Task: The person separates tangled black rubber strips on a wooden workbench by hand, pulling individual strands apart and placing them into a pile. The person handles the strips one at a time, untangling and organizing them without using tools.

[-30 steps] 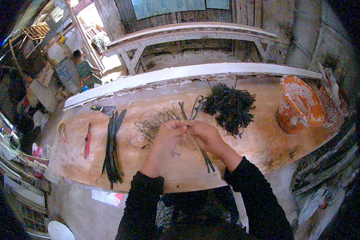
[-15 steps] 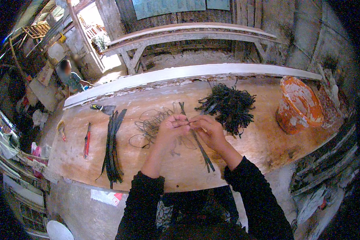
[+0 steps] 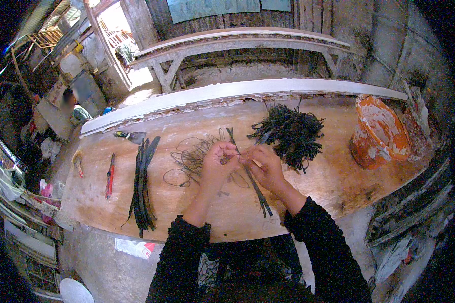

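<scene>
Crossing just under the fingertips, a slim bundle of flat, dark grey-black strips [image 3: 257, 191] slants over the middle of the work surface, its upper end leaning left and its lower ends slightly fanned toward the person. It looks light and bendy, probably rubbery or plastic, unlikely to break but apt to splay or slide strip over strip; the middle, where the strips lie close, seems the best place to pinch.

The left hand [image 3: 221, 156] is half curled, thumb and forefinger drawn together at that middle; the right hand [image 3: 264, 164] meets it with bent fingers, tips nearly touching. Exactly what each has hold of is too small to tell.

Beyond the left hand spreads a loose tangle of thin, dark, looped wire [image 3: 187, 160], likely springy and easily snagged. Past the right hand sits a bushy heap of black strip bundles [image 3: 290, 134]. Farther left lies a sheaf of long black strips [image 3: 142, 187]; far right, a plaster-smeared orange plastic bucket [image 3: 361, 146].
</scene>
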`<state>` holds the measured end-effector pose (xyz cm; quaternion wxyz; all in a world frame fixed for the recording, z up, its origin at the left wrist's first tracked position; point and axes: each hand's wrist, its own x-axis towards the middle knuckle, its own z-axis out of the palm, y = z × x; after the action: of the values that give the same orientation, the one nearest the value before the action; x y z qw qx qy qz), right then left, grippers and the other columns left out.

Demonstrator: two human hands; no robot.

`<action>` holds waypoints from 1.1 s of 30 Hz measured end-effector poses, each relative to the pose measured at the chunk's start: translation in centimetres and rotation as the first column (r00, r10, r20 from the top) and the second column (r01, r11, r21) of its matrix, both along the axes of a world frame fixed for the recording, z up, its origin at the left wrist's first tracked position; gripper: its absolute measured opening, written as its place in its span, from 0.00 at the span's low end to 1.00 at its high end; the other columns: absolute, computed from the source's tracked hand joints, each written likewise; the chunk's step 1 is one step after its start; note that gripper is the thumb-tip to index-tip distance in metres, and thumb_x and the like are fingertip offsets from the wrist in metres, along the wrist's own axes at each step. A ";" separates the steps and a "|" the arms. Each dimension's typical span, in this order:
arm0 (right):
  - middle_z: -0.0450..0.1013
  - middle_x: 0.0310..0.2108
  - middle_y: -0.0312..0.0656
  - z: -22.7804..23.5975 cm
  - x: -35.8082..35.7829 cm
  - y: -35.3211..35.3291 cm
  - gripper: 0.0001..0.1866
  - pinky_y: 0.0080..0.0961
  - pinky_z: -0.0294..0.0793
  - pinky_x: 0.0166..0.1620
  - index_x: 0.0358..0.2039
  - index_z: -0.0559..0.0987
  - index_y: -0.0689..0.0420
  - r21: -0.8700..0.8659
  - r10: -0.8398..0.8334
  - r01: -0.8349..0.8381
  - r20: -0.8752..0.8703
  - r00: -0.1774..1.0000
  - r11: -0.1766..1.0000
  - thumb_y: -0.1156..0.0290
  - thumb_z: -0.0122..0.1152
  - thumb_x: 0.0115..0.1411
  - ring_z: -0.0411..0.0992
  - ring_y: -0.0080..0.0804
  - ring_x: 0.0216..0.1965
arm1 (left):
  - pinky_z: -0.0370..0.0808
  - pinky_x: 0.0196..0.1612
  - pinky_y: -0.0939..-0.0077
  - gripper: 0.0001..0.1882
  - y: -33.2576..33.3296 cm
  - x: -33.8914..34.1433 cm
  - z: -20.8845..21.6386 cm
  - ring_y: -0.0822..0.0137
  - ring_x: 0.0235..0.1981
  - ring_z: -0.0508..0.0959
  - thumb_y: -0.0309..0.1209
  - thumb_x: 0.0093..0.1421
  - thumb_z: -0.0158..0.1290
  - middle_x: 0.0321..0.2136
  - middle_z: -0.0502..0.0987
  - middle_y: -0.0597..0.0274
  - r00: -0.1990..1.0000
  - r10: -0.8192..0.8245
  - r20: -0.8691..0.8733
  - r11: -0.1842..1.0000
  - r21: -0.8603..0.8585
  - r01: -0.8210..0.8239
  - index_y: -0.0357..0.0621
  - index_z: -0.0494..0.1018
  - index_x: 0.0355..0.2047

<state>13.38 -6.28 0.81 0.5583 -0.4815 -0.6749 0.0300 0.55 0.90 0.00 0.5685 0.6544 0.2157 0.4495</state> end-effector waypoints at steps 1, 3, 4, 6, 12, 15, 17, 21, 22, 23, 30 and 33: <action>0.70 0.25 0.40 0.0 -0.1 0.1 0.03 0.24 0.65 0.32 0.23 0.74 0.59 0.009 -0.019 0.019 -0.033 0.999 1.000 0.77 0.56 0.44 0.68 0.33 0.29 | 0.71 0.26 0.84 0.13 0.0 0.1 -0.1 0.76 0.27 0.69 0.18 0.46 0.49 0.24 0.68 0.65 1.000 0.002 0.015 1.000 0.002 -0.002 0.39 0.62 0.33; 0.70 0.23 0.39 -0.4 -0.2 0.1 0.02 0.22 0.65 0.31 0.23 0.73 0.59 -0.020 -0.024 0.021 -0.127 0.992 1.000 0.76 0.55 0.45 0.68 0.30 0.27 | 0.71 0.27 0.84 0.14 -0.1 0.2 -0.3 0.76 0.27 0.69 0.18 0.46 0.49 0.24 0.68 0.64 0.999 0.009 0.045 1.000 0.008 -0.010 0.40 0.62 0.34; 0.69 0.23 0.38 -0.5 -0.2 0.1 0.02 0.21 0.65 0.31 0.23 0.73 0.60 -0.033 -0.025 0.020 -0.173 0.985 0.999 0.76 0.55 0.46 0.67 0.28 0.26 | 0.71 0.28 0.83 0.14 -0.2 0.3 -0.3 0.76 0.27 0.69 0.18 0.46 0.49 0.24 0.68 0.65 0.998 0.049 0.027 0.998 0.045 -0.051 0.40 0.61 0.34; 0.69 0.24 0.37 -0.2 -0.2 0.1 0.01 0.18 0.66 0.30 0.22 0.72 0.59 -0.164 0.070 -0.166 -0.472 0.879 0.972 0.76 0.55 0.47 0.67 0.25 0.25 | 0.70 0.30 0.83 0.15 -0.5 0.4 -0.1 0.76 0.28 0.69 0.18 0.46 0.49 0.25 0.69 0.65 0.991 0.132 -0.003 0.984 0.119 -0.131 0.41 0.61 0.34; 0.68 0.22 0.35 -0.9 0.6 0.6 0.04 0.13 0.65 0.27 0.25 0.70 0.58 -0.164 0.128 -0.542 -0.878 0.461 0.824 0.75 0.56 0.47 0.66 0.19 0.24 | 0.68 0.32 0.83 0.14 -1.2 0.6 -0.2 0.75 0.31 0.70 0.18 0.47 0.48 0.27 0.70 0.65 0.995 0.085 0.043 0.974 0.207 -0.092 0.41 0.60 0.34; 0.68 0.22 0.35 -0.5 0.8 0.4 0.05 0.13 0.65 0.27 0.25 0.70 0.58 -0.151 0.091 -0.585 -0.927 0.364 0.797 0.75 0.56 0.47 0.66 0.18 0.23 | 0.68 0.33 0.82 0.14 -1.5 0.3 0.4 0.74 0.32 0.71 0.19 0.48 0.48 0.27 0.71 0.64 0.999 0.050 -0.004 0.990 0.132 -0.049 0.41 0.59 0.35; 0.68 0.21 0.34 -0.5 0.7 0.4 0.04 0.13 0.65 0.26 0.24 0.70 0.59 -0.174 0.077 -0.541 -0.909 0.410 0.823 0.75 0.56 0.47 0.65 0.17 0.23 | 0.67 0.35 0.81 0.15 -1.2 0.2 0.4 0.73 0.32 0.71 0.19 0.48 0.49 0.26 0.71 0.64 0.996 0.077 -0.050 0.986 0.155 -0.068 0.40 0.59 0.36; 0.68 0.20 0.34 -0.3 0.0 0.3 0.04 0.13 0.64 0.27 0.23 0.72 0.60 -0.224 0.031 -0.327 -0.782 0.622 0.918 0.74 0.56 0.47 0.65 0.18 0.22 | 0.67 0.37 0.79 0.16 -0.9 0.3 0.1 0.73 0.32 0.71 0.20 0.48 0.49 0.25 0.72 0.64 0.999 0.045 -0.004 0.999 0.017 -0.045 0.39 0.58 0.37; 0.69 0.20 0.34 -0.2 -0.1 0.2 0.04 0.13 0.64 0.27 0.23 0.73 0.60 -0.228 0.010 -0.263 -0.738 0.674 0.937 0.74 0.56 0.47 0.65 0.18 0.22 | 0.67 0.37 0.79 0.16 -0.9 0.3 0.2 0.73 0.31 0.71 0.20 0.48 0.49 0.26 0.72 0.63 0.999 0.037 0.006 0.999 0.009 -0.037 0.39 0.58 0.37; 0.69 0.21 0.34 -0.6 -0.1 0.3 0.04 0.14 0.64 0.28 0.23 0.73 0.60 -0.238 -0.012 -0.214 -0.694 0.720 0.947 0.75 0.57 0.47 0.65 0.19 0.23 | 0.67 0.37 0.79 0.17 -1.0 0.3 0.3 0.73 0.31 0.71 0.20 0.48 0.49 0.26 0.72 0.63 0.999 0.030 0.017 1.000 0.001 -0.030 0.39 0.57 0.37; 0.71 0.24 0.37 0.5 -0.5 -0.3 0.05 0.18 0.65 0.31 0.25 0.76 0.60 -0.154 -0.073 0.023 -0.329 0.942 0.988 0.75 0.57 0.44 0.67 0.24 0.26 | 0.68 0.36 0.80 0.18 -0.4 0.2 -0.2 0.73 0.30 0.71 0.20 0.48 0.49 0.28 0.73 0.60 0.998 0.043 0.048 0.999 -0.019 -0.043 0.40 0.56 0.39; 0.71 0.24 0.38 0.5 -0.4 -0.3 0.06 0.19 0.66 0.30 0.26 0.76 0.59 -0.142 -0.091 0.052 -0.282 0.955 0.989 0.75 0.58 0.44 0.68 0.26 0.26 | 0.68 0.34 0.82 0.18 -0.6 0.3 -0.1 0.73 0.30 0.72 0.20 0.48 0.49 0.27 0.73 0.60 0.991 0.004 0.131 0.999 -0.042 0.001 0.40 0.57 0.38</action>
<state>12.99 -6.61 1.32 0.6179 -0.5322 -0.5653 0.1243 0.88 0.27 -0.06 0.5947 0.6112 0.1880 0.4873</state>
